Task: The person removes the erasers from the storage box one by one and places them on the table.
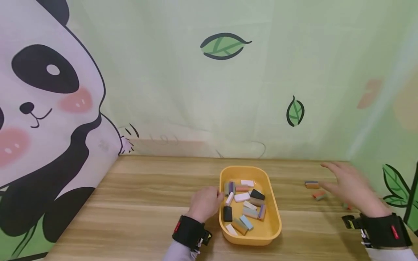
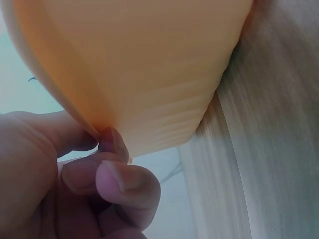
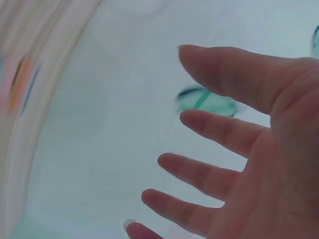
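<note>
Black wristbands (image 1: 188,232) circled both wrists above a wooden table (image 1: 147,195). Thumb and fingers of the left hand (image 1: 204,204) pinched the left rim of a yellow tray (image 1: 276,219) holding small coloured blocks (image 1: 242,197). To the tray's right, the right hand (image 1: 351,188) hung with fingers spread apart, gripping nothing, near loose blocks (image 1: 311,185), one partly hidden. The step in hand appeared to be steadying the tray with the other hand poised for a block; the next move would likely call for lowering those fingers and pinching. Behind hung a panda backdrop (image 1: 163,72).
</note>
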Action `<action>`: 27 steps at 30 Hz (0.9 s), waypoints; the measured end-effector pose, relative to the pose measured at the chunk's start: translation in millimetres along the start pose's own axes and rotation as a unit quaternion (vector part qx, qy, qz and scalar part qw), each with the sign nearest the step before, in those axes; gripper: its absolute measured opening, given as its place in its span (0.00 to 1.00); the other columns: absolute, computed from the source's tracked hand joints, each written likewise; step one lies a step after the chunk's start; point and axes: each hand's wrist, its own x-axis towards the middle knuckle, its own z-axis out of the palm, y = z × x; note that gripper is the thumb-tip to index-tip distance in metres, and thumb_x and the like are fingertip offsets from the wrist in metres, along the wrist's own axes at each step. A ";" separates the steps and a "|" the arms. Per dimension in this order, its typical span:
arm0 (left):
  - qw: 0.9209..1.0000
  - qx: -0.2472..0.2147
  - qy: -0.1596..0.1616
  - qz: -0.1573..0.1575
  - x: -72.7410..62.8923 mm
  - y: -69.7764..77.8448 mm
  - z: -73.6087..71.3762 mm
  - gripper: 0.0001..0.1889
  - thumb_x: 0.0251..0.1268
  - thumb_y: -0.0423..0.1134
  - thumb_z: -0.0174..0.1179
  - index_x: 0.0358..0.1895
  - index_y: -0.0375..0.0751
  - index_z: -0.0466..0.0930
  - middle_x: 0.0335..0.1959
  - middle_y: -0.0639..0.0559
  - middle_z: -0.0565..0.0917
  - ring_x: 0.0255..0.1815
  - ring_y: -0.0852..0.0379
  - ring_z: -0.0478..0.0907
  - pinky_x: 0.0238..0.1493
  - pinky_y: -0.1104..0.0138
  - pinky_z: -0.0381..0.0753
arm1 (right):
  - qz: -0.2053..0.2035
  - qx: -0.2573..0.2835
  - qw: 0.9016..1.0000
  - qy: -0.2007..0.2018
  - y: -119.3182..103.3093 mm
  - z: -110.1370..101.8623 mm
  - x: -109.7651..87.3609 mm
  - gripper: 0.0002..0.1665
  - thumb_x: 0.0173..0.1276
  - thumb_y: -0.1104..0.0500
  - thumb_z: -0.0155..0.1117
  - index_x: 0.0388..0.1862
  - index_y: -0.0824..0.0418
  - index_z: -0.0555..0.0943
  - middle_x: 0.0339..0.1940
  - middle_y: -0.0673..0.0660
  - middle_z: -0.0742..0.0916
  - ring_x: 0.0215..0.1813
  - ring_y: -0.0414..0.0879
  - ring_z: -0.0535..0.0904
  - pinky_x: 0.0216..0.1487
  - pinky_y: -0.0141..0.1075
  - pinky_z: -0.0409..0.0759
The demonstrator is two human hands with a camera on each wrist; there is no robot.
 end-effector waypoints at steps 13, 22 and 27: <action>1.000 -0.009 0.005 0.009 0.0 1.4 3.2 0.19 0.73 0.45 0.51 0.20 0.47 0.71 0.14 0.56 0.66 0.15 0.58 0.65 0.19 0.65 0.60 | -0.157 0.006 0.986 -0.046 -95.8 4.7 7.9 0.25 0.63 0.55 0.71 0.58 0.60 0.80 0.55 0.61 0.82 0.57 0.60 0.77 0.53 0.59 0.73; 1.000 -0.007 0.011 0.014 -0.1 1.6 1.9 0.18 0.73 0.44 0.51 0.20 0.47 0.71 0.14 0.56 0.66 0.14 0.58 0.64 0.18 0.65 0.60 | -0.233 0.004 0.966 -0.109 -133.5 22.2 35.0 0.21 0.65 0.55 0.68 0.55 0.60 0.81 0.49 0.55 0.83 0.49 0.51 0.80 0.48 0.50 0.77; 1.000 -0.007 0.007 0.010 -1.9 3.3 0.7 0.18 0.73 0.44 0.52 0.21 0.47 0.72 0.14 0.56 0.66 0.15 0.58 0.65 0.18 0.65 0.59 | -0.229 0.022 0.961 -0.152 -151.5 34.1 59.9 0.21 0.65 0.57 0.67 0.55 0.64 0.80 0.48 0.57 0.84 0.48 0.51 0.80 0.49 0.45 0.78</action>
